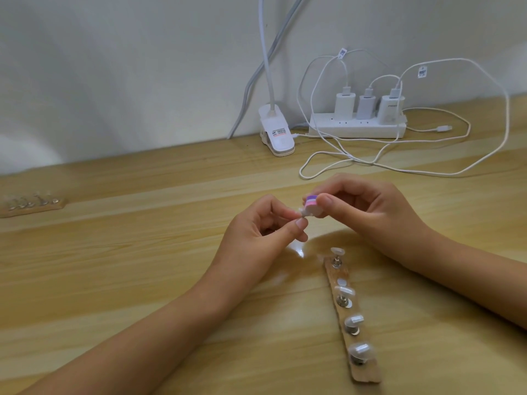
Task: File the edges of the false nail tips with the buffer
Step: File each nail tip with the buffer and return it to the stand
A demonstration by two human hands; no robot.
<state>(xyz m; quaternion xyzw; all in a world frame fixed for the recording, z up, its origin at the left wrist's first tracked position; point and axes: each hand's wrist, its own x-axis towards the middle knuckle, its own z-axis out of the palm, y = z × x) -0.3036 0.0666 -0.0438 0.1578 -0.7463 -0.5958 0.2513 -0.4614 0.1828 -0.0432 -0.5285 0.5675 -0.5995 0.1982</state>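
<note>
Pinching buffer [311,203], right hand [370,215] sets it against nail tip [302,213] pinched by left hand [256,238], above table [128,266] centre. Buffer's long axis hidden in grip. Holder strip [368,374] runs lengthwise toward near edge, beside right forearm; cables [356,162] near behind hands.

Place: work desk for nail craft; home or small studio, cannot tell which.
Surface: pale wood-grain desk [142,266], far edge against a plain white wall [142,67].
Power: white power strip [356,129] far right by the wall, three chargers [345,105] plugged in, white cables [440,128] looped loosely over the desk.
Light: white clip lamp [276,132] at the far edge, left of the power strip, stem rising out of view.
Craft gear: wooden strip [368,374] near right, clear nail tips [360,350] on small metal pegs; similar strip [31,205] far left, blurred.
</note>
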